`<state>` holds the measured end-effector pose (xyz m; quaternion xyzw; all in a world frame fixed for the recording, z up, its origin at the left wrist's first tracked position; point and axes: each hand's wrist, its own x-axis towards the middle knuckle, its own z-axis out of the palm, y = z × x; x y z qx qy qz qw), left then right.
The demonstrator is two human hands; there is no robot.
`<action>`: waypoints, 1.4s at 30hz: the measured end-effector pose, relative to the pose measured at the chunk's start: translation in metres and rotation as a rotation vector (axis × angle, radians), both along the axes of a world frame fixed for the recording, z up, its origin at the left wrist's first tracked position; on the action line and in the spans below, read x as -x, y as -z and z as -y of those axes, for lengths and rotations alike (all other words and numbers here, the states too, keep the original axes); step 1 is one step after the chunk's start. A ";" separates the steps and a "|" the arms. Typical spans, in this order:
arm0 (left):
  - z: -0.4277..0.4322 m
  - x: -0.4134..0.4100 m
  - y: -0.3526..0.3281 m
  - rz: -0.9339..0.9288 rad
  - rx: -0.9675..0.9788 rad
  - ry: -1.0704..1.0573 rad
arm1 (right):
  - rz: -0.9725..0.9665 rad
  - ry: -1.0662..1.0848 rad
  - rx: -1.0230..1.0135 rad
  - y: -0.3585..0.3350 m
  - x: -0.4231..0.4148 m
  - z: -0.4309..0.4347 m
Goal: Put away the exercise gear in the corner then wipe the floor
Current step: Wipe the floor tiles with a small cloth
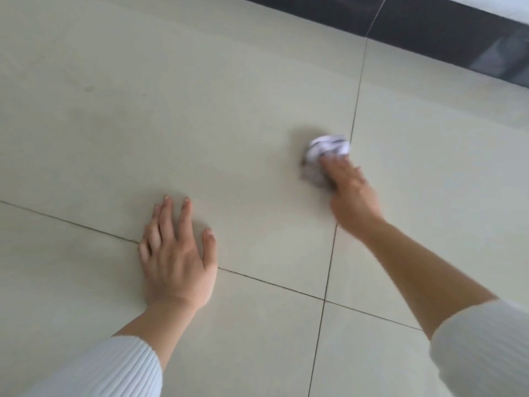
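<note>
Scene: A person leaned low over a pale tiled floor (pixel 171 110), both forearms reaching forward, as seen from the head camera.
Left hand: The left hand (pixel 174 253) lay palm down on the floor, fingers straight and slightly spread. Its grip was wide and held nothing. The hand rested across a dark grout line (pixel 71 222) that ran from the left edge toward the lower right.
Right hand: The right hand (pixel 347 193) reached farther out and showed blurred. Its grip was closed on a crumpled cloth, with the fingers laid over the near part of the wad.
Cloth: The crumpled cloth (pixel 326 150), white with darker markings, sat on the floor at the right hand's fingertips. It was just left of a second grout line (pixel 357 90) leading toward the wall, and well apart from the left hand.
Tiles: The two grout lines crossed between the forearms, nearer the right one.
Sleeves: A white ribbed left sleeve (pixel 114 368) and a matching right sleeve (pixel 486 348) ended partway along each forearm.
Background: A dark skirting band (pixel 429 27) ran along the floor's far edge at upper right.
</note>
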<state>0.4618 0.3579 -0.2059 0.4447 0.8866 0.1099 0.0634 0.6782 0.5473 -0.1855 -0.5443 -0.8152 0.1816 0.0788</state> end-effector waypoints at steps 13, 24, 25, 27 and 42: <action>-0.001 -0.002 0.000 -0.027 0.028 -0.029 | -0.015 -0.022 0.076 -0.003 0.122 -0.070; -0.002 0.000 -0.002 -0.021 0.056 -0.027 | 0.003 0.061 0.051 -0.002 0.059 -0.095; -0.002 0.000 -0.002 -0.025 0.052 -0.026 | 0.029 0.123 0.064 -0.002 0.072 -0.105; -0.001 0.000 -0.001 -0.039 0.043 -0.019 | 0.036 0.164 0.076 -0.003 0.106 -0.115; -0.001 0.001 0.006 0.011 0.003 0.039 | -0.263 -0.293 0.112 0.006 0.107 0.056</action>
